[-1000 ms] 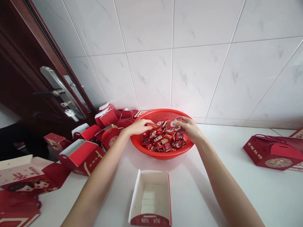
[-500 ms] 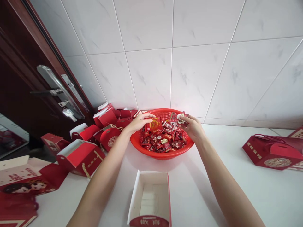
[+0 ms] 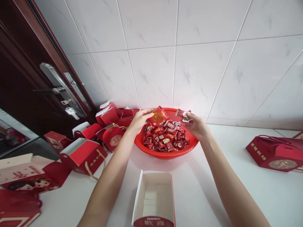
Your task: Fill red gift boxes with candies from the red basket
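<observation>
A red plastic basket (image 3: 165,155) full of small wrapped candies (image 3: 163,138) stands against the tiled wall. Over its left side my left hand (image 3: 141,120) grips a larger red candy packet (image 3: 158,116) with a gold print. My right hand (image 3: 197,125), above the basket's right rim, is closed on red candy packets (image 3: 186,117) with white and dark patterns; how many is unclear. Nearer to me, between my forearms, sits an open gift box (image 3: 153,201) with a white inside and a dark red front flap. Its visible inside holds nothing.
Several red gift boxes (image 3: 81,154) crowd the left side, some with rope handles, some with lids open. A closed dark red box (image 3: 276,154) stands at the right. The door with its handle (image 3: 59,90) and keys is at the left.
The gold-printed packet in my left hand is lifted and tilted up, showing more of its face. My right hand still holds its packets. The whole view has shifted slightly.
</observation>
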`<action>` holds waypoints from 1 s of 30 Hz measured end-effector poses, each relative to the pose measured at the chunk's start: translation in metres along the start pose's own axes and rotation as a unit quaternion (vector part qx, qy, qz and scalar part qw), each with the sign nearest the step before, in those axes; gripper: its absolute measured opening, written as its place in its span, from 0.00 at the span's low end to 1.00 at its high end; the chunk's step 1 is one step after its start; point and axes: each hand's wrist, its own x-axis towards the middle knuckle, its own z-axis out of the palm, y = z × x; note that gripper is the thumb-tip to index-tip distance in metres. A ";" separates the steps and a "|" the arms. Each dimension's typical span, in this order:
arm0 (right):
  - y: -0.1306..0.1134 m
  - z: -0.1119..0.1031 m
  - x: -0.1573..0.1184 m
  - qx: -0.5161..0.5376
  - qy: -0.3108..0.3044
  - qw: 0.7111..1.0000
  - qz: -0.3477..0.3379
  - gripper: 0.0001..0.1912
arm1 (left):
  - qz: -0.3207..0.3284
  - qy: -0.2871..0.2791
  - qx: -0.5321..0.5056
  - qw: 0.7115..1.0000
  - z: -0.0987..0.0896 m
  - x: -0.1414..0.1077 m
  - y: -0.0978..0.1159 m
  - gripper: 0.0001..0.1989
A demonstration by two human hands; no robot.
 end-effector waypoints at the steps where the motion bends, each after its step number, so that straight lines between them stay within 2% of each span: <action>1: -0.001 0.001 -0.001 -0.005 -0.008 1.000 0.005 0.07 | -0.006 -0.007 0.016 1.000 0.001 -0.001 0.000 0.19; 3: -0.004 0.002 -0.004 -0.009 -0.019 1.000 0.011 0.08 | -0.010 -0.014 0.082 0.996 0.001 0.000 -0.002 0.18; 5: -0.005 0.003 -0.006 -0.011 -0.021 1.000 0.012 0.09 | -0.001 -0.050 0.220 0.974 -0.002 0.004 -0.003 0.15; 7: -0.005 0.003 -0.006 -0.015 -0.017 1.000 0.012 0.09 | 0.000 -0.116 0.366 0.923 -0.006 0.012 -0.003 0.13; 9: -0.004 0.002 -0.005 -0.021 -0.012 1.000 0.011 0.09 | -0.009 -0.174 0.453 0.875 -0.006 0.023 -0.003 0.11; 11: -0.002 0.002 -0.004 -0.029 -0.011 1.000 0.006 0.09 | -0.010 -0.199 0.476 0.857 0.001 0.034 -0.003 0.10; 14: 0.002 0.003 -0.003 -0.034 -0.007 0.999 -0.002 0.08 | 0.023 -0.249 0.511 0.823 0.022 0.048 -0.007 0.21; 17: 0.004 0.004 -0.003 -0.030 0.001 0.999 -0.019 0.09 | 0.026 -0.341 0.582 0.738 0.040 0.052 -0.010 0.35; 19: 0.005 0.004 -0.003 -0.026 0.008 0.999 -0.032 0.09 | 0.009 -0.402 0.586 0.704 0.042 0.048 -0.009 0.32; 21: 0.005 0.004 -0.002 -0.025 0.013 0.999 -0.040 0.09 | 0.003 -0.446 0.565 0.694 0.037 0.042 -0.005 0.23; 23: 0.007 0.003 -0.001 -0.024 0.017 0.999 -0.046 0.08 | 0.003 -0.458 0.545 0.702 0.028 0.034 0.001 0.17; 28: 0.010 0.002 0.000 -0.021 0.021 0.998 -0.056 0.09 | -0.081 -0.504 0.458 0.727 0.005 0.019 0.020 0.16; 30: 0.011 0.002 0.000 -0.021 0.023 0.998 -0.057 0.09 | -0.112 -0.493 0.458 0.732 -0.001 0.018 0.027 0.14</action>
